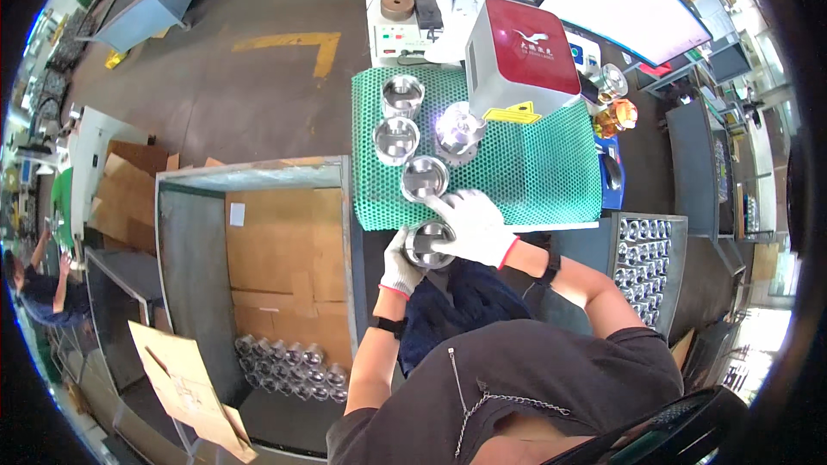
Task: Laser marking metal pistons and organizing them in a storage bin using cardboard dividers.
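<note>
In front of my body, just off the near edge of the green mat (534,181), is a shiny metal piston (424,245). My left hand (400,269), in a white glove, is closed around its left side. My right hand (474,228), gloved too, grips it from the right with the thumb at its open end. The right forefinger reaches up to the lower rim of a second piston (424,177) standing on the mat. Two more pistons, one nearer (396,141) and one farther (402,96), stand behind. Another piston (459,131) sits under the marking machine's red-topped head (530,56), brightly lit.
At left is a deep metal bin (351,250) lined with cardboard, with rows of pistons (293,368) at its near end. A tray (680,245) of pistons stands at right. A monitor (624,0), an orange jar (617,119) and a control box (401,39) surround the mat.
</note>
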{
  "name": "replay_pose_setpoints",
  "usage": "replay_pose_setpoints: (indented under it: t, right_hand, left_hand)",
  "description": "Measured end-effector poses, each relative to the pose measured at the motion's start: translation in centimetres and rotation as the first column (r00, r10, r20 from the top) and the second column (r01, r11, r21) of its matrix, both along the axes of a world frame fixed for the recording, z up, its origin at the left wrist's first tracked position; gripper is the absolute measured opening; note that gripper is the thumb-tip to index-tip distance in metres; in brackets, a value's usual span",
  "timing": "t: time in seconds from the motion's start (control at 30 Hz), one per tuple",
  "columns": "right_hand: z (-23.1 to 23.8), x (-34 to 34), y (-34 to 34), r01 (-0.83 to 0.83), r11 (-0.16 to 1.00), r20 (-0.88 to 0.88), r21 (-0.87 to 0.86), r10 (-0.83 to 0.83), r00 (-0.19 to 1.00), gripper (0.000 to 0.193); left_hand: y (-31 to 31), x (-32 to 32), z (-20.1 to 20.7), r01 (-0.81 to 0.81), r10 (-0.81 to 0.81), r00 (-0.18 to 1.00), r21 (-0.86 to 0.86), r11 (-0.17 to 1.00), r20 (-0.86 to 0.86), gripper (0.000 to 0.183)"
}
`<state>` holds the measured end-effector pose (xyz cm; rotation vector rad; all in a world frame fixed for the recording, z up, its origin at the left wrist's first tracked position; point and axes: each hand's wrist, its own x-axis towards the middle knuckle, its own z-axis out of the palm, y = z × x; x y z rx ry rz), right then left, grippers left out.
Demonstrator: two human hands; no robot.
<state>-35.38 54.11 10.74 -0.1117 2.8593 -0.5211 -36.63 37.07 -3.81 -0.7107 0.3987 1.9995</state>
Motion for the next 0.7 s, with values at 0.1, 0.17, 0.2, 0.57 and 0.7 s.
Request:
replay_pose_setpoints:
  t: [0.1, 0.17, 0.2, 0.57, 0.7]
  right_hand:
    - [-2.2, -3.0, -1.2, -0.092, 0.99, -0.121, 0.108, 0.105, 0.987, 0.068]
    - [-5.0, -4.2, -1.8, -0.076, 0.99, -0.055, 0.115, 0.082, 0.995, 0.073]
    - [-6.6, -4.7, -2.1, -0.057, 0.995, -0.019, 0.081, 0.058, 0.998, 0.075]
    - [-7.4, -8.3, -5.5, 0.322, 0.943, 0.032, 0.079, -0.325, 0.945, 0.081]
    - [-7.7, -10.1, -6.3, 0.588, 0.804, 0.044, 0.093, -0.593, 0.804, 0.08]
  left_hand:
    - [0.3, -3.2, -1.3, 0.106, -0.109, 0.994, -0.078, 0.991, -0.032, 0.042]
    - [0.6, -4.9, -1.6, 0.179, -0.179, 0.984, -0.146, 0.973, 0.015, 0.044]
    - [0.6, -5.7, -1.8, 0.196, -0.196, 0.981, -0.137, 0.971, 0.011, 0.044]
    - [-5.2, -10.3, -3.4, 0.239, -0.244, 0.97, -0.212, 0.948, 0.004, 0.067]
    - [-11.9, -10.2, -5.8, 0.099, -0.127, 0.986, -0.23, 0.968, -0.11, 0.059]
